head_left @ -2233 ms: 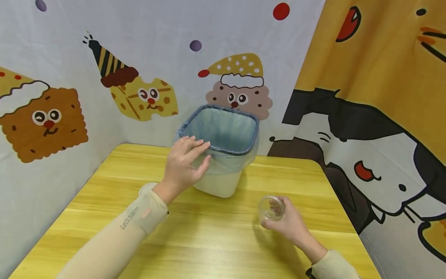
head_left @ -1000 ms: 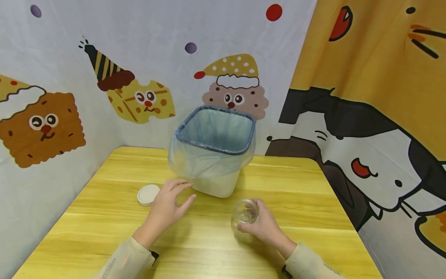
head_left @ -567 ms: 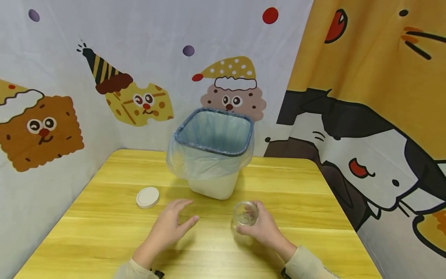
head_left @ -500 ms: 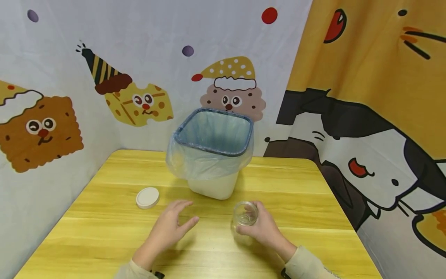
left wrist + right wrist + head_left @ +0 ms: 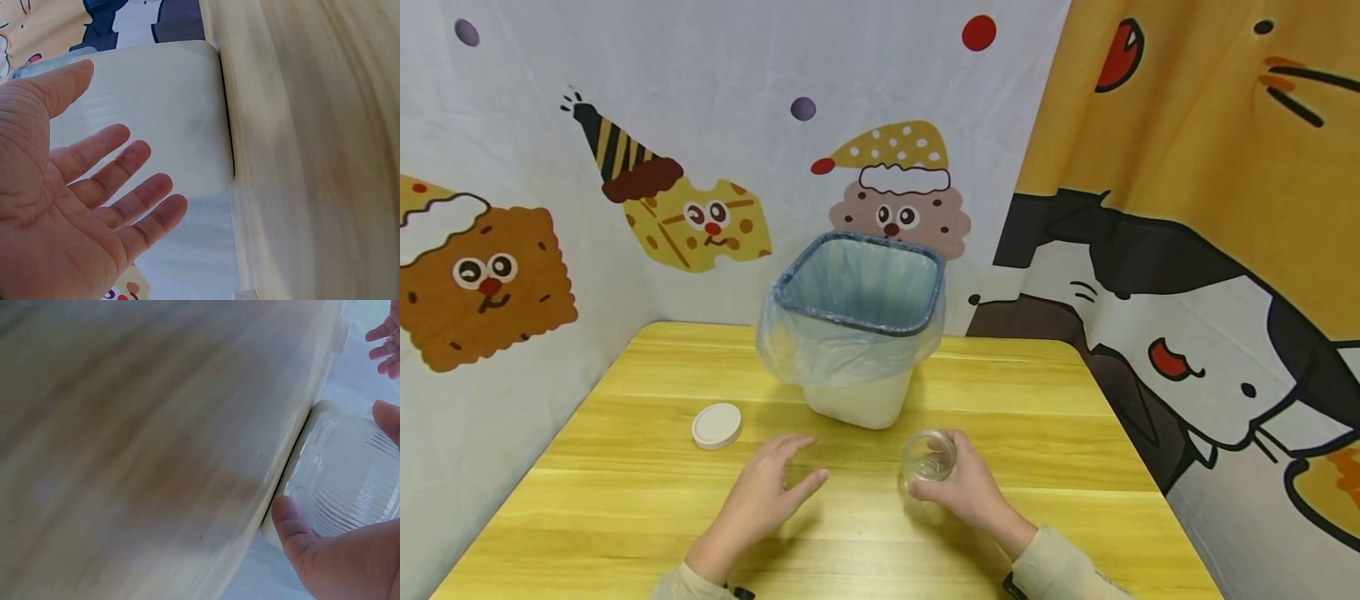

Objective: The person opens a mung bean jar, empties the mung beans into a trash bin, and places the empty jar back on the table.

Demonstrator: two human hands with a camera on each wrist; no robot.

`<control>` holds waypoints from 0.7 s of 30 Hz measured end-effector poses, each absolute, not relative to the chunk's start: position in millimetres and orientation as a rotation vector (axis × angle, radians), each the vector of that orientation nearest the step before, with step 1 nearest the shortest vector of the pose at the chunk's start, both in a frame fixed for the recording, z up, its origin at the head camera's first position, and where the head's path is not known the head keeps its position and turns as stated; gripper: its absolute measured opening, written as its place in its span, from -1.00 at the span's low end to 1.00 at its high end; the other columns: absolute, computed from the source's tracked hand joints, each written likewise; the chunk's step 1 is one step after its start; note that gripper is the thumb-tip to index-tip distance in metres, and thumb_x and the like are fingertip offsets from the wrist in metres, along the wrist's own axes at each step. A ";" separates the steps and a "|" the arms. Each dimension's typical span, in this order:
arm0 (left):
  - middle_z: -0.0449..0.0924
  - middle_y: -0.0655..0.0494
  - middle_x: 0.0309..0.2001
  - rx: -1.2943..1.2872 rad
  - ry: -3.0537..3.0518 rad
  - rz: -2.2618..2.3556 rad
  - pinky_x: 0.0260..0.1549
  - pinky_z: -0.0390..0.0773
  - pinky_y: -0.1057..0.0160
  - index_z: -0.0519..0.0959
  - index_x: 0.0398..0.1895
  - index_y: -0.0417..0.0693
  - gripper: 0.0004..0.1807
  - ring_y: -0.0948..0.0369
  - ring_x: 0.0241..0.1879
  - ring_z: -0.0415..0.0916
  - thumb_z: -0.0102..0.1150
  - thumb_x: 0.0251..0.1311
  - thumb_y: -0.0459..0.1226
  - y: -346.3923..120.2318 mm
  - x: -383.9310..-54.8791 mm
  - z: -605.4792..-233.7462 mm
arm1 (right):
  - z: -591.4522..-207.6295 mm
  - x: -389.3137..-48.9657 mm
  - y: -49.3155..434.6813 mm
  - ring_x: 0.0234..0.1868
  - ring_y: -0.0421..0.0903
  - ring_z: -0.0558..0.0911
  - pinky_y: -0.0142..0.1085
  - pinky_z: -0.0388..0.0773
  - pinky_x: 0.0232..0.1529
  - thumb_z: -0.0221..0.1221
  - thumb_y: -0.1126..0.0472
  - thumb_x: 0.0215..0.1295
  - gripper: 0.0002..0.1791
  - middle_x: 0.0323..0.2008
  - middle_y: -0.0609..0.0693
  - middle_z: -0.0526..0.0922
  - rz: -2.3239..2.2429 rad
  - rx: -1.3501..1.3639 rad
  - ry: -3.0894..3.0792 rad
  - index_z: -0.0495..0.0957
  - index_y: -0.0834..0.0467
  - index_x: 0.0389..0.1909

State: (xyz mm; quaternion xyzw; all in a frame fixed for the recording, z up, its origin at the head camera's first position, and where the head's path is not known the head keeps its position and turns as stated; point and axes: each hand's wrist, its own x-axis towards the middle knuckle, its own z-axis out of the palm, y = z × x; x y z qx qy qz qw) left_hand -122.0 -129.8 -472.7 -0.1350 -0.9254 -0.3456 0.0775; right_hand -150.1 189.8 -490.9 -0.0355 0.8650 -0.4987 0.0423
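A clear jar (image 5: 928, 467) with an uncovered round mouth stands upright in my right hand (image 5: 973, 492), low at the table's middle. Fingers and thumb curve round its sides; the right wrist view shows ribbed lines on the jar wall (image 5: 350, 487). To the left, my left hand (image 5: 763, 483) holds nothing, its thumb apart from its fingers. The left wrist view shows that hand's palm (image 5: 62, 231) with the fingers spread and slightly bent. A white round lid (image 5: 717, 426) lies flat on the table, beyond and left of the left hand.
Behind both hands stands a cream bin (image 5: 857, 402) lined with a translucent blue bag (image 5: 850, 354) folded over its rim. The yellow wood-grain table (image 5: 1015, 400) has its far edge close to a cartoon-printed curtain (image 5: 722, 67).
Over two seconds my left hand has come from the bin's rim down towards me, uncovering the lid. My right hand has carried the jar left. Both hands have barely moved in the last half second.
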 end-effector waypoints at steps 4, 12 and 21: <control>0.62 -0.13 0.37 -0.411 -2.767 -1.040 0.34 0.58 -0.24 0.62 0.35 -0.08 -0.42 -0.13 0.36 0.56 0.41 0.39 0.00 -129.3 -121.9 -473.4 | -490.8 -151.0 188.5 0.21 0.14 0.71 0.09 0.67 0.27 0.71 0.13 -0.09 0.03 0.31 0.24 0.66 -1.525 -0.090 2.652 0.36 0.28 0.38; 0.61 -0.15 0.36 -0.415 -2.775 -1.050 0.30 0.61 -0.24 0.62 0.34 -0.08 -0.42 -0.13 0.34 0.57 0.40 0.38 0.02 -130.1 -118.9 -475.7 | -490.5 -150.2 187.3 0.25 0.21 0.67 0.14 0.65 0.28 0.71 0.12 -0.07 0.08 0.33 0.28 0.63 -1.472 -0.054 2.682 0.32 0.32 0.42; 0.59 -0.18 0.39 -0.414 -2.792 -1.087 0.30 0.60 -0.26 0.61 0.36 -0.10 -0.41 -0.16 0.36 0.56 0.40 0.39 0.00 -131.4 -117.8 -476.2 | -492.2 -152.0 183.4 0.26 0.28 0.67 0.13 0.67 0.27 0.70 0.16 -0.06 0.10 0.34 0.37 0.58 -1.469 -0.080 2.658 0.28 0.36 0.44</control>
